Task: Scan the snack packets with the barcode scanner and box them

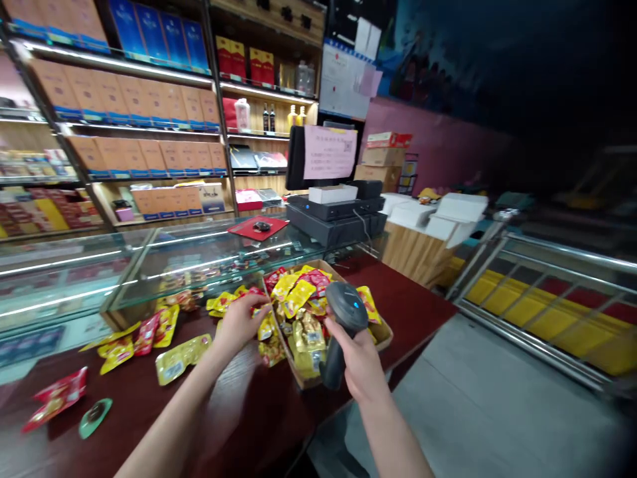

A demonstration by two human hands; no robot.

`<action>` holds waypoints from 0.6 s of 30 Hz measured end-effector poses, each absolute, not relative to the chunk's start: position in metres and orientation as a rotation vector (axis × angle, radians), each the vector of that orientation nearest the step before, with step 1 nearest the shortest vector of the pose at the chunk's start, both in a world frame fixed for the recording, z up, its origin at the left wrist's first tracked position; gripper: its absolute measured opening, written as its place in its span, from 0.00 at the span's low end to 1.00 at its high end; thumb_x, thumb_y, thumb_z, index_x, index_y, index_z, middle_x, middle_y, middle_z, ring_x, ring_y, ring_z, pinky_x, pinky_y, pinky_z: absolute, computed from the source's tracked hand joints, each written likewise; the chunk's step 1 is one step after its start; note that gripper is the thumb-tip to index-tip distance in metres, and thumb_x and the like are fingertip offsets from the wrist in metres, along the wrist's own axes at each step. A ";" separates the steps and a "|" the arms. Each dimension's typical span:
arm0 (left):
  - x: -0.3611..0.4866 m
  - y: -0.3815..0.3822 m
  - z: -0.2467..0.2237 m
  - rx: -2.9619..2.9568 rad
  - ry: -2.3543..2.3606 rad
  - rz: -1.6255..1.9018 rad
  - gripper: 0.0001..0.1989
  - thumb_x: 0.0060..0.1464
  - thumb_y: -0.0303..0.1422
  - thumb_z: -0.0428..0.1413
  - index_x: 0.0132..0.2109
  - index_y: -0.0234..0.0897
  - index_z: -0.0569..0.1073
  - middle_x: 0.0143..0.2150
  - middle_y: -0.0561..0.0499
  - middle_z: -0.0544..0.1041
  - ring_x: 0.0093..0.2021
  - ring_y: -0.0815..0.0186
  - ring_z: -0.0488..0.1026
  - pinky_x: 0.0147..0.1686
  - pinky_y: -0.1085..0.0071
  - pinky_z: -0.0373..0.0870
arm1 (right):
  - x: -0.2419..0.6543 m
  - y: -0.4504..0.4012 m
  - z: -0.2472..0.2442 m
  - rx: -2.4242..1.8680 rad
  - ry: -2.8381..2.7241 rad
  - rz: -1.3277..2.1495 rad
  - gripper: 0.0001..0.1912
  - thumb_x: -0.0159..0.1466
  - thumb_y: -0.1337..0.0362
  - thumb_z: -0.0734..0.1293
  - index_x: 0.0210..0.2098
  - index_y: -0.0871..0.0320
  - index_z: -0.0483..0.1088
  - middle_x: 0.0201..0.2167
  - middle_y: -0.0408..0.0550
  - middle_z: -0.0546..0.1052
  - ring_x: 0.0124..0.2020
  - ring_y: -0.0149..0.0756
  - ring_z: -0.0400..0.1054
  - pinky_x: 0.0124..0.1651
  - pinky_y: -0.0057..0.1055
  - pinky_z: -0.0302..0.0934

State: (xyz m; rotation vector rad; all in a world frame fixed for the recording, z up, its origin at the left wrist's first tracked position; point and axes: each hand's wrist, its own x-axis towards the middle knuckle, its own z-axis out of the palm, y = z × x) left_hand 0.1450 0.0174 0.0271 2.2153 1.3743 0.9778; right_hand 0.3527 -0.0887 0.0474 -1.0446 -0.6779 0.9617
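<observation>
My right hand is wrapped round the handle of a black barcode scanner with a small blue light on its head. The scanner hangs over the right part of a cardboard box filled with yellow, red and gold snack packets. At the box's left rim, my left hand has its fingers bent and drawn together; what they hold, if anything, is hidden. More yellow snack packets lie just behind that hand, and a gold packet rests left of the wrist.
Loose red and yellow packets and a green-rimmed packet lie on the dark red counter. A glass display case stands behind, bearing a mouse and a monitor. A metal railing is at right.
</observation>
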 end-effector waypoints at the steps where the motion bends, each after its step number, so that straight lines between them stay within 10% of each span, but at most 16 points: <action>1: 0.115 0.012 0.018 2.228 1.528 0.937 0.14 0.55 0.40 0.53 0.43 0.40 0.78 0.43 0.48 0.79 0.44 0.59 0.75 0.45 0.67 0.67 | 0.343 -0.089 0.046 -1.029 -0.712 1.023 0.23 0.50 0.57 0.74 0.44 0.59 0.75 0.46 0.52 0.78 0.51 0.47 0.70 0.54 0.42 0.63; 8: -0.018 -0.023 -0.045 1.968 2.348 0.553 0.30 0.55 0.44 0.51 0.60 0.30 0.65 0.55 0.35 0.71 0.54 0.51 0.69 0.51 0.62 0.64 | 0.268 -0.087 0.036 -0.910 -0.895 1.496 0.19 0.52 0.54 0.73 0.38 0.61 0.73 0.36 0.51 0.76 0.36 0.43 0.74 0.35 0.38 0.71; 18: -0.044 -0.009 -0.067 1.368 2.309 0.697 0.25 0.50 0.43 0.57 0.52 0.31 0.72 0.47 0.38 0.77 0.48 0.56 0.74 0.43 0.69 0.66 | 0.193 -0.084 -0.008 -1.021 -0.986 1.758 0.20 0.50 0.53 0.74 0.33 0.62 0.67 0.25 0.43 0.73 0.21 0.28 0.66 0.22 0.26 0.62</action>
